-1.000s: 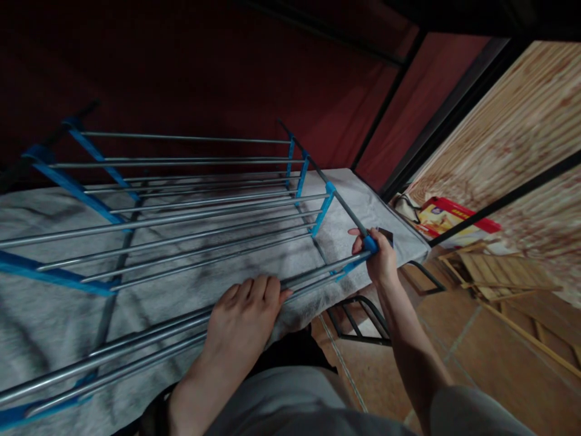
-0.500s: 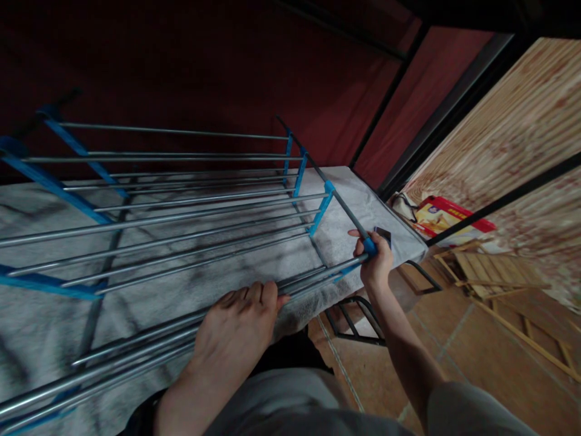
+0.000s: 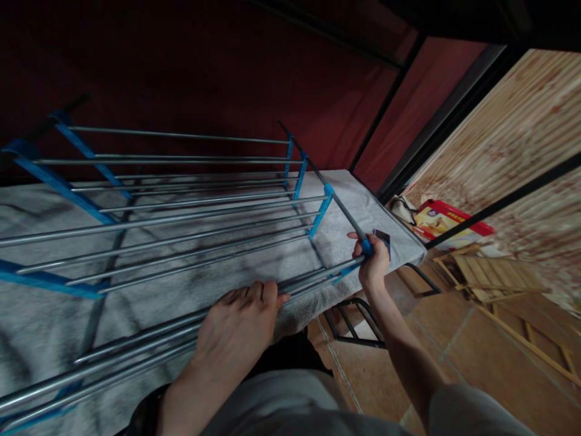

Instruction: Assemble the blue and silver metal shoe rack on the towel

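Note:
A shoe rack of silvery metal tubes (image 3: 213,233) with blue plastic side brackets (image 3: 321,212) lies on its side on a bed-like surface. My left hand (image 3: 240,318) is closed over the nearest tubes, around the middle of their length. At the rack's right end, my right hand (image 3: 374,259) is wrapped round a blue connector (image 3: 367,246), where a dark upright pole (image 3: 347,217) meets the near tubes. Part of that joint is hidden by my fingers. A dark, phone-like object (image 3: 384,236) lies just beyond my right hand.
A grey fluffy blanket (image 3: 363,197) covers the surface under the rack. Dark red cloth (image 3: 204,79) hangs behind it, beside black frame bars (image 3: 385,109). To the right are a red and yellow box (image 3: 447,219), a folded wooden piece (image 3: 499,269) and a black metal frame (image 3: 356,324) above the tiled floor.
My right hand and the blue connector have shifted very slightly left. The view has moved a little. Both hands keep their hold, and my left hand stays at the same spot on the tubes.

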Action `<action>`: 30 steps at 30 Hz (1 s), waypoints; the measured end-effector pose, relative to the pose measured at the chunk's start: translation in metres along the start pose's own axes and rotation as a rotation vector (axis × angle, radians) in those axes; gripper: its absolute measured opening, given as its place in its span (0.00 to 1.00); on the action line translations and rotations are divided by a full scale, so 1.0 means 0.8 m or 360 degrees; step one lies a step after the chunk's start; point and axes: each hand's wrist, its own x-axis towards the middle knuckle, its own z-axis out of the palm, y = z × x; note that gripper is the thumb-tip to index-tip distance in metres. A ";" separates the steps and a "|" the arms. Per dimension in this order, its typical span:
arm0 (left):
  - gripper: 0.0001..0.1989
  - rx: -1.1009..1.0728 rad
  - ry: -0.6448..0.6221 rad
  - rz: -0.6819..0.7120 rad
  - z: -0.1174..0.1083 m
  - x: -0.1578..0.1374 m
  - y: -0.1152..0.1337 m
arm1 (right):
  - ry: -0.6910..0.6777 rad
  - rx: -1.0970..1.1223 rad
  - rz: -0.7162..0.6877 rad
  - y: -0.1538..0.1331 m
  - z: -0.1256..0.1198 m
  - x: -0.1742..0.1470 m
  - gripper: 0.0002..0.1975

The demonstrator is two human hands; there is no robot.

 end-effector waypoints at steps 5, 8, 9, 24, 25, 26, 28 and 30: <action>0.12 0.0007 0.0075 -0.0017 0.005 -0.004 0.001 | -0.0043 -0.0005 -0.0002 -0.001 -0.001 -0.001 0.24; 0.12 0.0008 0.0144 -0.0032 0.007 -0.006 0.003 | -0.0133 0.0087 0.0054 -0.008 -0.002 -0.003 0.29; 0.12 0.0012 0.0158 -0.0035 0.008 -0.006 0.003 | -0.0186 0.0138 0.0081 -0.011 -0.003 -0.004 0.31; 0.15 -0.0549 0.0065 0.0226 -0.076 0.050 -0.060 | -0.0367 0.0508 0.0124 -0.014 -0.004 -0.001 0.37; 0.15 -0.0532 0.0079 0.0298 -0.077 0.071 -0.058 | -0.0364 0.0504 0.0118 -0.014 -0.004 -0.001 0.37; 0.15 -0.0520 0.0083 0.0384 -0.073 0.094 -0.054 | -0.0357 0.0500 0.0111 -0.014 -0.004 -0.002 0.36; 0.17 -0.0532 0.0093 0.0579 -0.057 0.143 -0.038 | -0.0355 0.0495 0.0112 -0.014 -0.003 -0.002 0.36; 0.18 -0.0565 0.0129 0.0787 -0.033 0.194 -0.016 | -0.0359 0.0497 0.0118 -0.015 -0.002 -0.002 0.36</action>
